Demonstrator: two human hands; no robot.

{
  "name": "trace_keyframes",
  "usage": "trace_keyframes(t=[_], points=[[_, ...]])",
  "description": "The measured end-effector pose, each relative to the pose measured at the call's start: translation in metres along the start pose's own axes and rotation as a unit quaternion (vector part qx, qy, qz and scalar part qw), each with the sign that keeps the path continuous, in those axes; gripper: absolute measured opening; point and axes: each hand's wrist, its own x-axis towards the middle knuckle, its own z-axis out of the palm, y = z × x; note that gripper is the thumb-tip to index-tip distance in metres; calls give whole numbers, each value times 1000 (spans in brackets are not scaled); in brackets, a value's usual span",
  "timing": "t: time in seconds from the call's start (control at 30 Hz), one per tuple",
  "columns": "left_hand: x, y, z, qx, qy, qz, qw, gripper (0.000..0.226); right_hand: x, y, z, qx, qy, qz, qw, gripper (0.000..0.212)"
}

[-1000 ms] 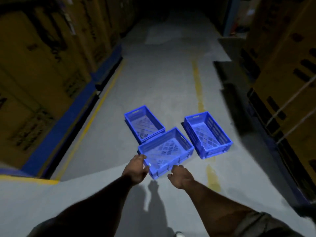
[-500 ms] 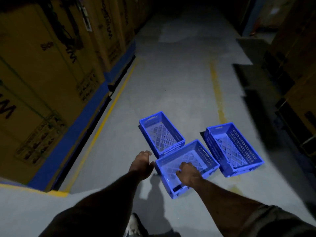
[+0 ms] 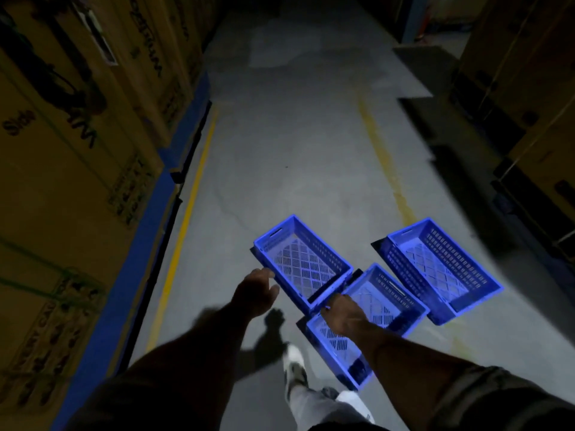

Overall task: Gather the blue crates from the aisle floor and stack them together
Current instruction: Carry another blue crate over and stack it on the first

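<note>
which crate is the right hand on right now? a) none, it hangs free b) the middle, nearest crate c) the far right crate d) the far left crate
b: the right hand lies over the rim of the nearest crate, between the left crate and the right crate; whether its fingers curl round the rim is not clear in the dim frame.
</note>
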Motion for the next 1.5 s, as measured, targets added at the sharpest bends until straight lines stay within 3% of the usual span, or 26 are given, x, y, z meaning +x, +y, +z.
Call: trace_keyframes(t=[0.1, 0.17, 0.3, 0.4, 0.5, 0.6, 0.77, 0.8, 0.93, 1.17, 1.33, 1.5], points=[[47, -23, -13, 46, -85, -2, 995, 74, 52, -27, 2, -5, -33, 14, 999, 33], [80, -38, -23, 57, -89, -17, 994, 58, 83, -51, -2, -9, -38, 9, 999, 24], [161, -50, -57, 55, -128, -50, 989, 26, 142, -100, -21, 30, -30, 13, 999, 27], [211, -43, -75, 88, -106, -40, 990, 34, 178, -123, -41, 49, -40, 31, 997, 37], [260, -43, -76, 21, -63, 0, 998, 20, 213, -135, -65, 72, -41, 59, 995, 47], [319, -57, -75, 11, -156, -4, 988, 42, 243, -140, -86, 88, -31, 95, 991, 51], [388, -40, -97, 70, -152, 19, 986, 81, 283, -144, -102, 148, -3, 160, 976, 54], [402, -40, -95, 76, -150, 25, 985, 84, 290, -144, -102, 162, 8, 176, 971, 54], [459, -42, -80, 49, -158, 46, 985, 51, 319, -146, -97, 213, 56, 258, 941, 56], [557, -70, -43, 119, -255, 90, 955, 56, 369, -185, -72, 306, 132, 412, 848, 53], [593, -91, -12, 153, -283, 120, 939, 60, 407, -186, -48, 312, 165, 446, 823, 54], [632, -104, 40, 126, -250, 107, 954, 56, 456, -147, -17, 353, 174, 459, 796, 54]])
